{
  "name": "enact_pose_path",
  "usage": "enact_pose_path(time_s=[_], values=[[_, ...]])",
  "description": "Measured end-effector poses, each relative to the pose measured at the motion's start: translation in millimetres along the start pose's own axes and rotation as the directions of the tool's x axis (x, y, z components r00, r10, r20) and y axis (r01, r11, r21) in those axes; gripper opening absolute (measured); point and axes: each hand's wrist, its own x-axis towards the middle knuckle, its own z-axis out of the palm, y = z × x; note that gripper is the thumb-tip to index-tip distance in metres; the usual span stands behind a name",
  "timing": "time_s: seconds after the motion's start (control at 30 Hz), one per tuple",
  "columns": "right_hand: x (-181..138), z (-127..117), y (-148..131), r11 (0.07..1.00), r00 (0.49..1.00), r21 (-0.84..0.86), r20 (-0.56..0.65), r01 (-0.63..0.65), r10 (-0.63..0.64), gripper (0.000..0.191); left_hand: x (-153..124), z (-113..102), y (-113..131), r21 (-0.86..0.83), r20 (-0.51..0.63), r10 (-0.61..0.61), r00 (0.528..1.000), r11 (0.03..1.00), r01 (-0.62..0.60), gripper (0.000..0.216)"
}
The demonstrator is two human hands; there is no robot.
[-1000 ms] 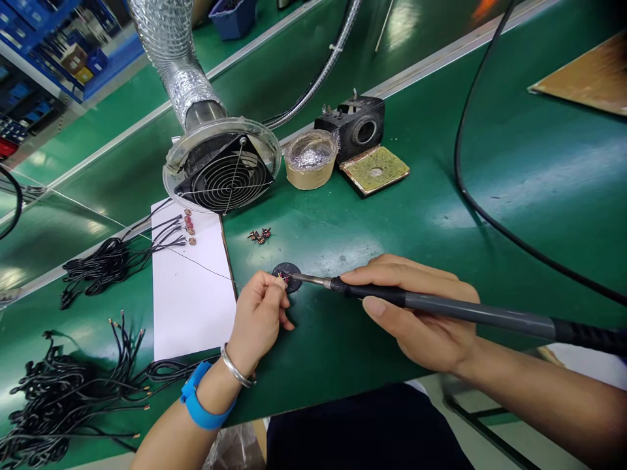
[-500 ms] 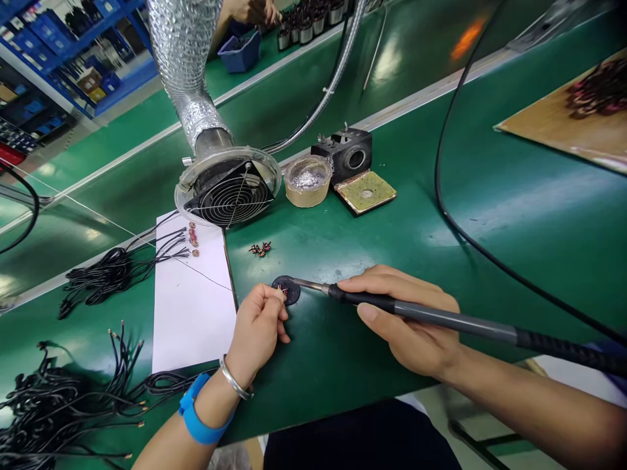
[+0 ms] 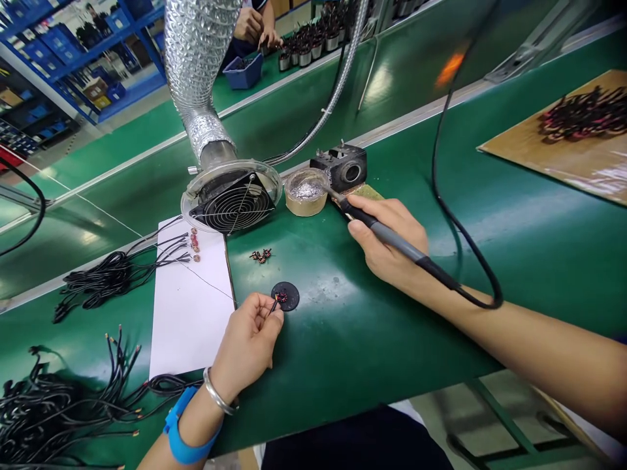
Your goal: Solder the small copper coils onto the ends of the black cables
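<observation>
Black disc [image 3: 290,297]: left hand [image 3: 247,339] just beside it, grip pinching a wired coil [image 3: 281,298] at its edge. Right hand [image 3: 386,261], beyond the disc, grip clenched on soldering iron [image 3: 396,241] at solder pot [image 3: 306,191]. Risk: hot tip burning the left hand, pinched so near the coil.

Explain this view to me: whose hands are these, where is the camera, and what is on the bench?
The camera sits on a person's head, looking down at a green bench. Both hands are theirs. The right hand holds a soldering iron, its tip by the rim of a taped pot of silvery metal, beside the black iron stand. The left hand pinches a small wired part at a black disc. Nearby: a fume extractor fan, a white sheet, bundles of black leads, small coils.
</observation>
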Motion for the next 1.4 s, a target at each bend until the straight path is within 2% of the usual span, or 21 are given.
enact_pose_path(time_s=[0.1,0.17,0.23,0.3,0.4,0.5,0.63,0.77,0.87,0.93,1.0,1.07,1.2,1.27,1.4], values=[[-14,-2,-11,0.994,0.998,0.095,0.043,-0.050,0.046,0.034,-1,-5,-2,0.025,0.006,-0.001,1.000,1.000,0.000,0.018],[-24,-1,-24,0.981,0.985,0.183,0.170,-0.072,0.040,0.030,-1,-8,-3,0.045,0.018,-0.013,1.000,0.999,0.012,0.017],[-33,5,-36,0.974,0.949,0.225,0.304,0.016,-0.086,0.023,-1,-9,-5,0.074,0.027,-0.028,0.999,0.997,0.026,0.018],[-39,14,-46,0.963,0.892,0.226,0.390,0.148,-0.228,0.015,-2,-10,-6,0.106,0.029,-0.034,0.999,0.994,0.030,0.020],[-44,28,-55,0.957,0.835,0.202,0.473,0.207,-0.280,0.016,-3,-10,-7,0.140,0.032,-0.029,0.999,0.990,0.024,0.025],[-45,37,-58,0.967,0.816,0.205,0.527,0.152,-0.240,0.021,-5,-9,-8,0.164,0.023,0.010,1.000,0.986,-0.014,0.026],[-46,43,-59,0.963,0.815,0.251,0.536,0.096,-0.221,0.022,-8,-9,-7,0.192,-0.021,0.094,0.995,0.978,-0.088,0.020],[-43,40,-60,0.942,0.843,0.327,0.484,0.074,-0.234,0.022,-12,-11,-4,0.156,-0.054,0.112,0.992,0.982,-0.102,0.018],[-37,32,-64,0.922,0.872,0.384,0.465,-0.039,-0.156,0.033,-15,-12,-3,0.122,-0.096,0.143,0.985,0.984,-0.131,0.020],[-34,26,-68,0.877,0.847,0.444,0.524,-0.183,-0.088,0.040,-16,-12,-2,0.119,-0.094,0.154,0.984,0.983,-0.142,0.020],[-33,22,-71,0.795,0.789,0.505,0.611,-0.335,-0.055,0.045,-17,-11,-2,0.132,-0.087,0.160,0.983,0.980,-0.148,0.022],[-32,20,-75,0.727,0.748,0.540,0.662,-0.425,-0.055,0.043,-17,-10,-2,0.159,-0.088,0.168,0.982,0.976,-0.152,0.023],[-31,19,-77,0.736,0.746,0.528,0.665,-0.423,-0.049,0.026,-18,-10,-2,0.236,-0.093,0.206,0.974,0.955,-0.179,0.024],[-29,18,-77,0.763,0.743,0.504,0.668,-0.406,-0.045,0.026,-18,-10,-1,0.284,-0.087,0.238,0.967,0.937,-0.205,0.023],[-24,12,-76,0.828,0.689,0.432,0.721,-0.359,-0.077,0.031,-18,-9,1,0.419,-0.049,0.382,0.923,0.847,-0.328,0.019]])
